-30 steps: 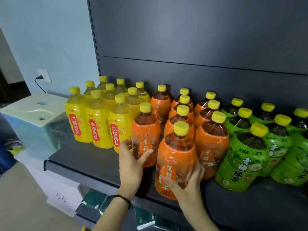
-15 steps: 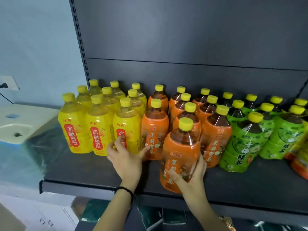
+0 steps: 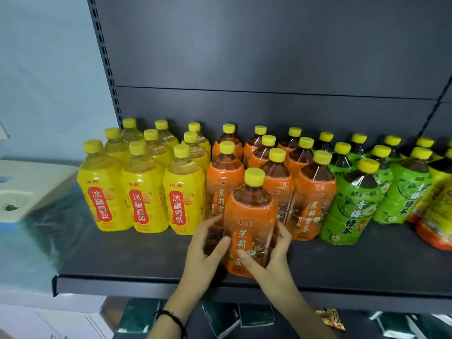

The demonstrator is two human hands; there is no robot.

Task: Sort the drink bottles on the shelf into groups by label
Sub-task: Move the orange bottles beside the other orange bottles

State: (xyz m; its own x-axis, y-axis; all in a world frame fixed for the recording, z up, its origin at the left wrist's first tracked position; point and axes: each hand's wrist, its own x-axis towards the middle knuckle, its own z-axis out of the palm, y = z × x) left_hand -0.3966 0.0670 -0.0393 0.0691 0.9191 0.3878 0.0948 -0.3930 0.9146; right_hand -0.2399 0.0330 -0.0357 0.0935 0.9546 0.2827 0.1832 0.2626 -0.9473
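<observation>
An orange-label bottle with a yellow cap stands near the front of the dark shelf. My left hand wraps its left side and my right hand holds its right side and front. Behind it stand several more orange-label bottles. To the left is a group of yellow-label bottles. On the right stand green-label bottles.
At the far right edge a blurred bottle with a yellow and orange label leans in. A white box sits left of the shelf. Dark green packets lie on the lower shelf. The shelf's front lip runs below my hands.
My left hand has left the back orange bottle and closed on the front orange bottle beside my right hand. The view has shifted right.
</observation>
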